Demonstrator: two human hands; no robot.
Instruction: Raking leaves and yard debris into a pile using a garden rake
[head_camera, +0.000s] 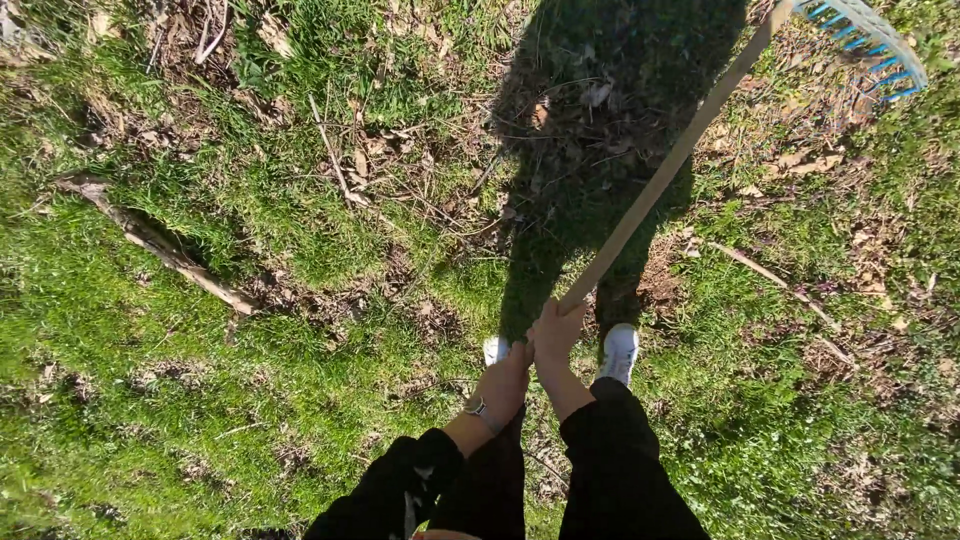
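Observation:
I hold a rake with a long pale wooden handle (660, 180) that runs up to the right and ends in a head of blue tines (868, 38) at the top right corner. My right hand (556, 330) is closed around the handle's lower end. My left hand (508, 374), with a watch on its wrist (478, 406), is closed just below and presses against the right hand. The handle's tip is hidden inside the two hands. Both arms wear black sleeves.
Below the hands are my white shoes (620, 352) on sunlit grass, and my shadow (600, 130) stretches ahead. Dry leaves and twigs (400, 160) lie scattered. A long dead branch (160, 245) lies at the left and a thin stick (775, 280) at the right.

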